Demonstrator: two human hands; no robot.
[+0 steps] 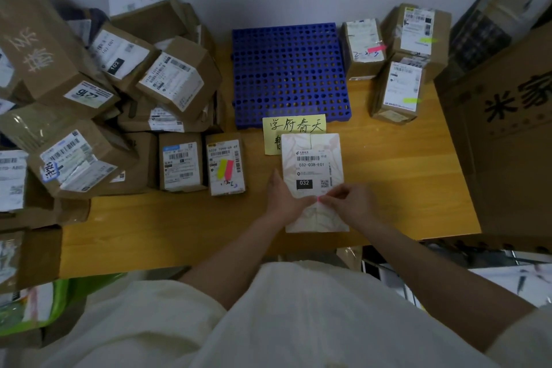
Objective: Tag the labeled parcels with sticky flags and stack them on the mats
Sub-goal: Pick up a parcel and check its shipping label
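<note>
A white parcel [312, 170] bearing the label 032-038-E01 is laid flat on the wooden table [403, 182], just below the centre of the frame, its upper edge overlapping a yellow handwritten note [294, 125]. A pink sticky flag [318, 199] is pinched between the fingertips of both hands at the lower edge of the parcel's label. The left hand [283, 199] is held against the parcel's left side with its fingertips closed on the flag; the right hand [348, 203] is curled, its thumb and forefinger gripping the same flag from the right. Whether the flag is already stuck down cannot be told.

The blue perforated mat [289, 75] in the upper centre carries nothing, so no stacking on it is seen. To the right of the mat, three cardboard boxes are grouped, one marked with a pink flag [375, 49] and two with green flags [427, 40]. To the left of the white parcel, a small box [225, 167] carries a yellow and a pink flag. On the left side of the frame, a large heap of labelled boxes [119, 92] is piled with no flags visible.

The task is judged to be at an early stage: a few parcels are tagged, one is being tagged, and most remain untouched.
</note>
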